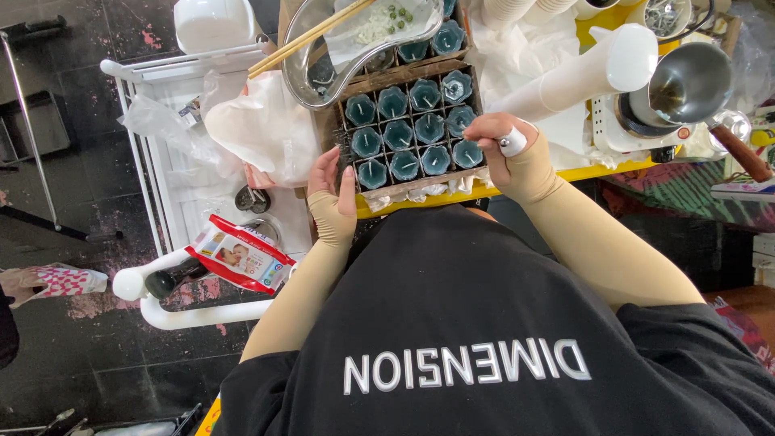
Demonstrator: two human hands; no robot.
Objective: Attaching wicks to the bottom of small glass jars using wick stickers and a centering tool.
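Note:
A wooden tray [333, 121] holds several teal flower-shaped candles [399, 134] with white wicks, set in a grid. My left hand [333, 194], in a beige sleeve, rests open against the tray's near left corner, fingers flat along its side. My right hand [504, 149], one finger wrapped in white tape, is curled at the tray's near right corner, its fingertips pinched over a candle [467, 153] in the nearest row. I cannot make out whether anything thin is held between the fingers.
A clear oval dish [311, 85] with chopsticks [311, 36] lies on the tray's far end. A steel ladle pot [686, 85] and a white roll [581, 73] are at right. Crumpled plastic [262, 125], a white rack [178, 186] and a red-white packet [240, 254] are at left.

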